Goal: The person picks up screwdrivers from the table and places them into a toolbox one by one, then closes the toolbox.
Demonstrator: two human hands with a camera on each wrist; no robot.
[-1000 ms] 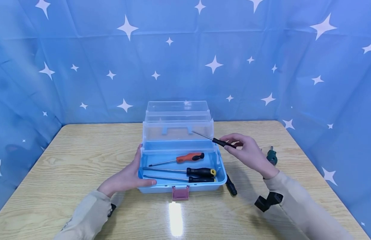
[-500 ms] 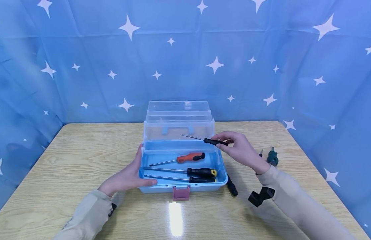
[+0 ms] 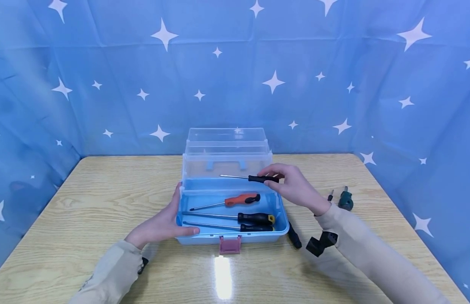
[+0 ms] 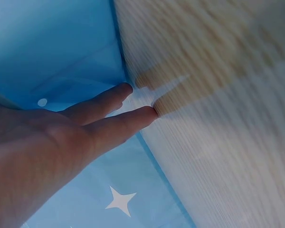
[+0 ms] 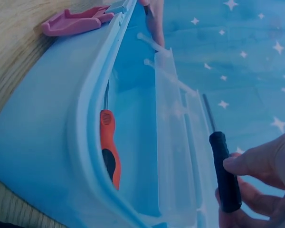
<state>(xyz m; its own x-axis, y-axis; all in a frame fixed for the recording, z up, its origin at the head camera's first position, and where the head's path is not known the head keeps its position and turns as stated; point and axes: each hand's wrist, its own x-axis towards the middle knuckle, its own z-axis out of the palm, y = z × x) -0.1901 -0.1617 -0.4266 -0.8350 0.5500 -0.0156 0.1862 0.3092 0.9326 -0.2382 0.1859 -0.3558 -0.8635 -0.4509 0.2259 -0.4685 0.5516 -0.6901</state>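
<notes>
From here I see a black screwdriver (image 3: pixel 263 179) pinched between the right hand's (image 3: pixel 293 184) thumb and fingers, above the blue box's (image 3: pixel 197 240) back part, before its raised lid (image 3: pixel 227 146). The left hand (image 3: pixel 160 221), visible fingers straight, touches the left end. Wide table (image 3: pixel 109 185) stretches leftward; a black handle (image 3: pixel 294 237) crowds the right edge.

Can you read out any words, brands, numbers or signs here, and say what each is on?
No word, brand, number or sign can be read in any view.
Toolbox and black screwdriver in the right hand: no lettering can be made out.
Left sleeve: small dark marks, too blurred to read.
Star-patterned backdrop: white four-pointed stars, no lettering.
</notes>
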